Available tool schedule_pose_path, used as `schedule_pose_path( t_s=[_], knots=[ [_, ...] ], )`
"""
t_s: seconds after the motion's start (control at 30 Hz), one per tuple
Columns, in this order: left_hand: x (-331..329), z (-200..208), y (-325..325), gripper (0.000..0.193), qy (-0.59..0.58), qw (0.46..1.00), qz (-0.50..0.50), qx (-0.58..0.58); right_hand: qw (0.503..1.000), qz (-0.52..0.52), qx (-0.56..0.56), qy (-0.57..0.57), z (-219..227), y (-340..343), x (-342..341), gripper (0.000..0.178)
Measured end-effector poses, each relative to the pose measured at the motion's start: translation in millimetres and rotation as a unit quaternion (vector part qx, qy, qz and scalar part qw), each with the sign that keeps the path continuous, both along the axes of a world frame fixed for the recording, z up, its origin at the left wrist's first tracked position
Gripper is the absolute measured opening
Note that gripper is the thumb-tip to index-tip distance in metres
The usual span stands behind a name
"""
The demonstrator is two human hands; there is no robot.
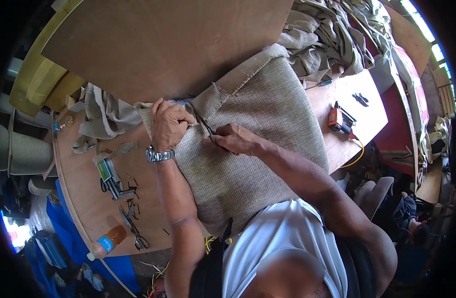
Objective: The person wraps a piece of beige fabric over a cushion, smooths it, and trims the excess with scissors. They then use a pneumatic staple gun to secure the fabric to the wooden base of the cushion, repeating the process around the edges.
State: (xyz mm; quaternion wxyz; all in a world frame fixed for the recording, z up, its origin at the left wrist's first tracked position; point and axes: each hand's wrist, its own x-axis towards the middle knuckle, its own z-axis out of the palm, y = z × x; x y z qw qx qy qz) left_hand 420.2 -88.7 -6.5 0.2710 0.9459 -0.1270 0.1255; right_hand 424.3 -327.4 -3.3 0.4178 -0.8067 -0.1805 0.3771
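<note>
A beige woven fabric point(257, 109) is draped over a large panel in front of me, with a frayed, folded edge along its far side. My left hand point(170, 124), with a metal watch point(159, 155) on the wrist, is closed on that edge at the panel's far left corner. In my right hand point(236, 139) is a pair of scissors point(202, 119); the blades point away and to the left, beside the left hand at the fabric's edge. Whether the blades are cutting into the cloth, I cannot tell.
A plywood board point(158, 44) stands beyond the fabric. On the left tabletop lie staple strips point(111, 179), loose screws point(133, 206), other scissors point(133, 229) and a bottle point(107, 242). At right are an orange power tool point(340, 121), a screwdriver point(323, 83) and crumpled fabric point(322, 39).
</note>
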Motion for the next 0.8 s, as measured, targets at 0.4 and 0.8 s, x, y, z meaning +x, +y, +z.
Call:
schedule_pose_path(
  t_s=[0.4, 0.8],
  knots=[
    [17.9, 18.4, 19.4, 0.050, -0.080, 0.981, 0.131, 0.115, 0.994, -0.068, 0.058, 0.059, -10.1, -16.8, -4.0, 0.047],
    [20.8, 14.4, 30.9, 0.032, -0.007, 0.959, 0.214, 0.185, 0.918, 0.025, 0.207, 0.336, 13.0, -18.1, -25.8, 0.077]
  ],
)
